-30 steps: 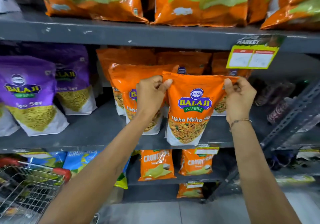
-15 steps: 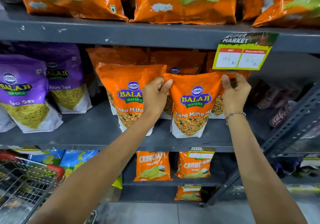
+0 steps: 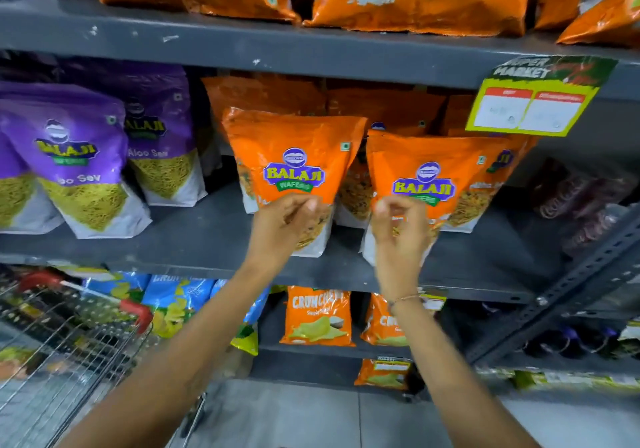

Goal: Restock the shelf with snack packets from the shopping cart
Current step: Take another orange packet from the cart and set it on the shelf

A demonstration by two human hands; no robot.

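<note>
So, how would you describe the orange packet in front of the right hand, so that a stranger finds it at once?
Look at the grey middle shelf, under the yellow price tag. Two orange packets stand at its front edge; take the right one, just below and left of that tag. Unlike the left orange packet, it stands lower and leans, with the right hand before its bottom.

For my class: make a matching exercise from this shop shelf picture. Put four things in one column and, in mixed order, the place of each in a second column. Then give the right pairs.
Things:
1. purple Aloo Sev packets
2. price tag
3. shopping cart
4. orange Crunchex packet

Places:
A. hanging from the upper shelf edge, right
B. middle shelf, left
C. shelf below the hands
D. on the floor, lower left

Pairs: 1-B, 2-A, 3-D, 4-C
</note>
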